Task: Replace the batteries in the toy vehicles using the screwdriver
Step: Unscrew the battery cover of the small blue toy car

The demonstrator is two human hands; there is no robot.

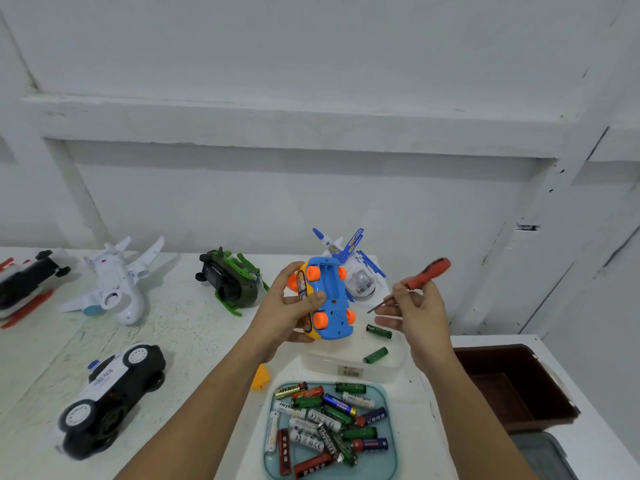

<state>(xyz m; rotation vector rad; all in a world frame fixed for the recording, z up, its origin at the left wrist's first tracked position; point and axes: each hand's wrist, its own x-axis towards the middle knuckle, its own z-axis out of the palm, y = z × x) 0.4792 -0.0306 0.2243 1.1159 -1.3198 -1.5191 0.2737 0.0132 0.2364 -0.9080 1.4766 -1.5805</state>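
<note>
the left hand (pixel 291 303) holds the toy car (pixel 329 299) up above the white worktop (pixel 194 334). its grip is closed round the yellow side, thumb on the blue underside, fingers behind. the car is smooth plastic w/ a rounded body. its blue base is turned to the camera, w/ four orange wheels and a patch of small round holes near the near end.

the right hand (pixel 412 306) is just right of the car, not touching it. its grip pinches the screwdriver (pixel 426 271) betw. thumb and fingers. the other fingers are rather straight. the handle is red-orange w/ a black part and points up to the far right; the thin metal shaft points down-left toward the car.

below the hands stands a clear plastic box (pixel 349 370) w/ two green batteries (pixel 379 331) in it. nearer is a pale blue tray (pixel 268 427) w/ rounded corners, holding a heap of mixed batteries (pixel 322 420): green, white, red, blue cylinders. a small yellow plastic piece (pixel 260 377) lies left of the tray.

behind the car is a white-blue toy aircraft (pixel 360 275). further left are a dark green toy (pixel 232 278) lying overturned, a white toy plane (pixel 117 282) and a red-black toy (pixel 27 282). near left lies a black-white police car (pixel 114 396) on its side. at right is a brown rectangular bin (pixel 512 382).
</note>
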